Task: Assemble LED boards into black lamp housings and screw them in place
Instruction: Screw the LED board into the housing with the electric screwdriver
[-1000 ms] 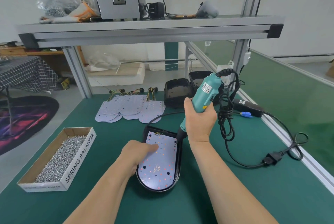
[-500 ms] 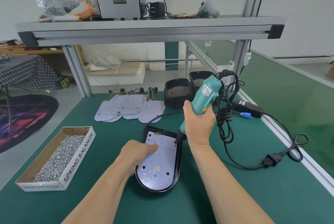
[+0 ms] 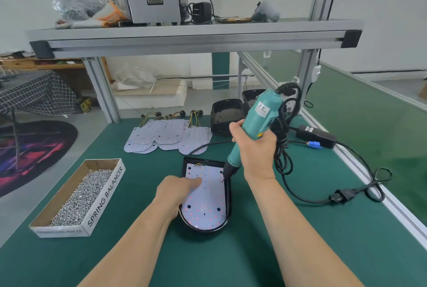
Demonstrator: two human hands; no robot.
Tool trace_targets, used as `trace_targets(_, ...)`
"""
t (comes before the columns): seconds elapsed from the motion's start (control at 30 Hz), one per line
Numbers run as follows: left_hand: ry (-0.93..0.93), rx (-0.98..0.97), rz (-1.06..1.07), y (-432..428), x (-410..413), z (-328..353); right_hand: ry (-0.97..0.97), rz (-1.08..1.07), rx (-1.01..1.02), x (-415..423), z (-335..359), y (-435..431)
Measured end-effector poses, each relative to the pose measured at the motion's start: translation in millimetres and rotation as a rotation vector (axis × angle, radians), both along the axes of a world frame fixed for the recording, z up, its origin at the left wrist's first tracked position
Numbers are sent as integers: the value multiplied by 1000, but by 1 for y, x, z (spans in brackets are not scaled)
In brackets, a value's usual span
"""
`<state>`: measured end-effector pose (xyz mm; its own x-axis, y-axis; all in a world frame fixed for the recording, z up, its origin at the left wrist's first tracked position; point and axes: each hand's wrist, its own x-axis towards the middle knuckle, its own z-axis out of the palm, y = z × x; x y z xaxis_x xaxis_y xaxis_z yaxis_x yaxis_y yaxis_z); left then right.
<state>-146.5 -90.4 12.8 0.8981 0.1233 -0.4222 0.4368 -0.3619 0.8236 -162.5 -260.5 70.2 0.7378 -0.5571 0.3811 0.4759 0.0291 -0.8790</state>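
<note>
Evidently the screwing step: the LED board [image 3: 205, 198] sits inside the black lamp housing [image 3: 203, 229], pressed by the left hand [image 3: 178, 190] with outstretched fingers. The right hand [image 3: 256, 150] grips the electric screwdriver [image 3: 261, 115], its bit at the housing's far-right corner. The next move likely needs a steady, upright push.

Two forearms showing bare right to the frame edge, left hand [image 3: 178, 190] and right hand [image 3: 256, 148] both going bare, wrists likewise.

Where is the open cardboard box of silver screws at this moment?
The open cardboard box of silver screws lies at the left of the head view on the green table, left of the black lamp housing.
</note>
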Motion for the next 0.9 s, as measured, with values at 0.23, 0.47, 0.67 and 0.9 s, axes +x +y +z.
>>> trace_targets(0.23,35,-54,-61,4,-9,10,-16,-156,172,-15,18,7)
trace_targets(0.47,32,-606,180,43,-21,16,-20,-217,287,-28,7,15)
trace_targets(0.67,-24,-896,106,62,-50,32,-38,-270,421,-45,12,18)
trace_targets(0.9,47,-918,87,42,-65,55,-32,-267,601,-63,29,23)
